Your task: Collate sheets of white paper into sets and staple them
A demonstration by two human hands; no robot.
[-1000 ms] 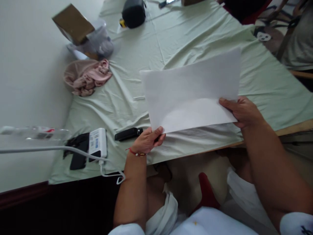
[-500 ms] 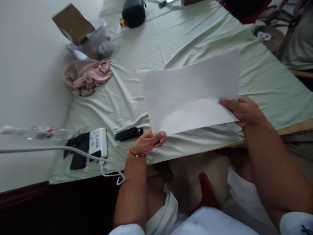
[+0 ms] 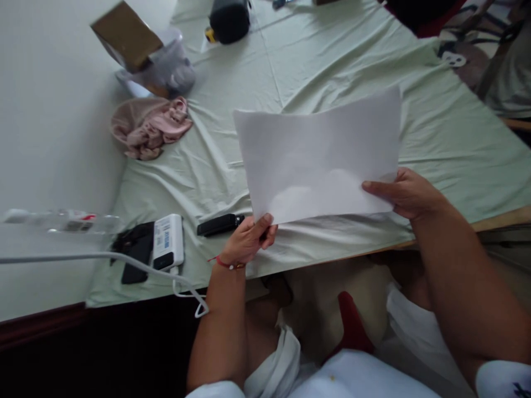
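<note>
Paper (image 3: 323, 155), one white rectangle with a gently bowed far edge, is held above the near part of one wrinkled pale-green cloth (image 3: 452, 138). Two hands grip it: the left hand (image 3: 251, 237) pinches the near left corner; the right hand (image 3: 409, 193) clasps the right edge toward its near end. Left are one slim black object (image 3: 219, 225), one white rounded-corner block (image 3: 169, 240) and one clear bottle (image 3: 78, 222); farther off, one crumpled pink fabric (image 3: 155, 130) and one brown box (image 3: 128, 36).

Wall side: crumpled pink cloth (image 3: 166, 124) is lying near a brown cardboard box (image 3: 128, 37).
Near edge: thin white cable (image 3: 83, 256) is trailing from a flat white plastic device (image 3: 168, 235).
</note>
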